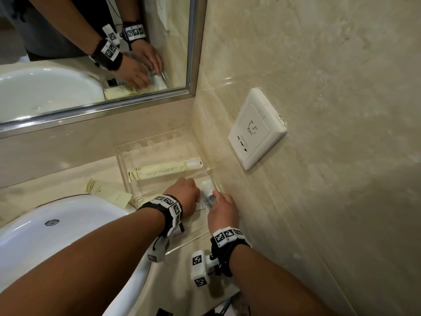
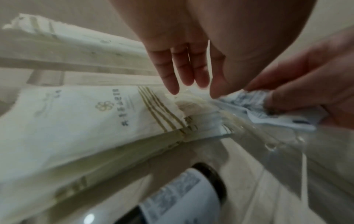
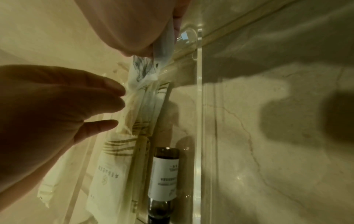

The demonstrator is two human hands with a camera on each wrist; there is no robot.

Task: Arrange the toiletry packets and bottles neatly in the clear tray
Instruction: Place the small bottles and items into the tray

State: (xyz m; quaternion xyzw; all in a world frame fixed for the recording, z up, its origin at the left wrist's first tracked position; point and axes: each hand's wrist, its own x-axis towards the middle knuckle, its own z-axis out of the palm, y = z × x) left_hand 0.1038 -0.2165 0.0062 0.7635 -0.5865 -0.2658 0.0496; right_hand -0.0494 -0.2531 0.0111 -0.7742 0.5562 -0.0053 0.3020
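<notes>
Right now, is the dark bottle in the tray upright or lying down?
Lying down. The dark bottle lies on its side on the clear tray floor, label facing up, beside the cream packets.

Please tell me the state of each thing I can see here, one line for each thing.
Clear tray: on the counter, partly filled.
Long packet: lying flat in the tray's far part.
Cream packets: stacked flat in the tray.
Dark bottle: lying on its side in the tray.
Small white packet: pinched by the right hand.
Left hand: fingers straight, at the packets.
Loose packets: outside the tray, by the sink.
</notes>
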